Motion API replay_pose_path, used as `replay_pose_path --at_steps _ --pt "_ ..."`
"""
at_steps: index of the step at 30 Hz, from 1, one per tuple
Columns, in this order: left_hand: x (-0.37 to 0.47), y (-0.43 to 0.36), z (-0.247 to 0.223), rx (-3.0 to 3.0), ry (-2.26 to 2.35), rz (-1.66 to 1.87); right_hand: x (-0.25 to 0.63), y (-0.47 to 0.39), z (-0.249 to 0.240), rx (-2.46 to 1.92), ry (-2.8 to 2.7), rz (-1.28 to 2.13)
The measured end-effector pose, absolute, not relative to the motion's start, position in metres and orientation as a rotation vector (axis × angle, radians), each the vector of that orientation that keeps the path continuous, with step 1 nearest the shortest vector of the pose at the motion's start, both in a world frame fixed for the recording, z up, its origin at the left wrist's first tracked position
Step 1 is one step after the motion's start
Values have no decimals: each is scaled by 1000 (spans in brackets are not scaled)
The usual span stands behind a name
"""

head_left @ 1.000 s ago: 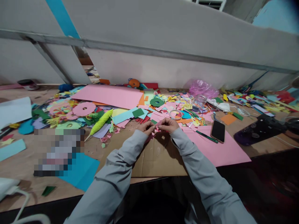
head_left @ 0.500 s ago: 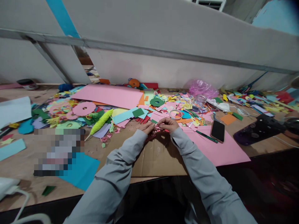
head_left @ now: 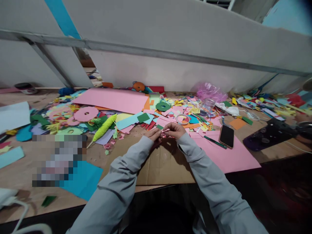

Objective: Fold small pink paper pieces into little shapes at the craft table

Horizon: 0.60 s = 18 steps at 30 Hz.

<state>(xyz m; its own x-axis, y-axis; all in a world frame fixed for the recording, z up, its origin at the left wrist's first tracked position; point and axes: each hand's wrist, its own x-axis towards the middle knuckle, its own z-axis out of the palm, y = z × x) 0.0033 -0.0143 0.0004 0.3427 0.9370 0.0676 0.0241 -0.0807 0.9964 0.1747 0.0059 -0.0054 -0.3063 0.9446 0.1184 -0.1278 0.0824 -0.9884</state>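
Note:
Both hands meet above a brown cardboard sheet (head_left: pixel 165 165) at the table's front. My left hand (head_left: pixel 153 134) is closed, its fingertips pressed together at one end of a small pink paper piece (head_left: pixel 166 131). My right hand (head_left: pixel 176 131) pinches the same piece between thumb and fingers. Much of the piece is hidden by the fingers, so its exact shape cannot be told. Just beyond the fingertips lie a small green paper piece (head_left: pixel 159 127) and a heap of pink paper scraps (head_left: pixel 168 121). A roll of tape (head_left: pixel 182 119) rests on the scraps.
Right of the cardboard, a pink sheet (head_left: pixel 234 161) carries a phone (head_left: pixel 226 136) and a dark green pen (head_left: pixel 214 142). A dark bottle (head_left: pixel 268 135) lies further right. On the left are a yellow-green yarn bundle (head_left: pixel 104 127) and a blue sheet (head_left: pixel 85 180).
More of the pink paper piece shows between my fingertips now. Both hands stay nearly in place, and the whole view has shifted slightly.

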Motion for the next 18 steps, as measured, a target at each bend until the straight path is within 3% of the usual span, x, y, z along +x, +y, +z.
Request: replay_pose_path --at_steps 12,18 --pt "-6 8 -15 2021 1091 941 173 -1 6 -916 -1297 1418" --pt "-6 7 -19 1993 1062 919 171 1 1 -899 -1255 1370"
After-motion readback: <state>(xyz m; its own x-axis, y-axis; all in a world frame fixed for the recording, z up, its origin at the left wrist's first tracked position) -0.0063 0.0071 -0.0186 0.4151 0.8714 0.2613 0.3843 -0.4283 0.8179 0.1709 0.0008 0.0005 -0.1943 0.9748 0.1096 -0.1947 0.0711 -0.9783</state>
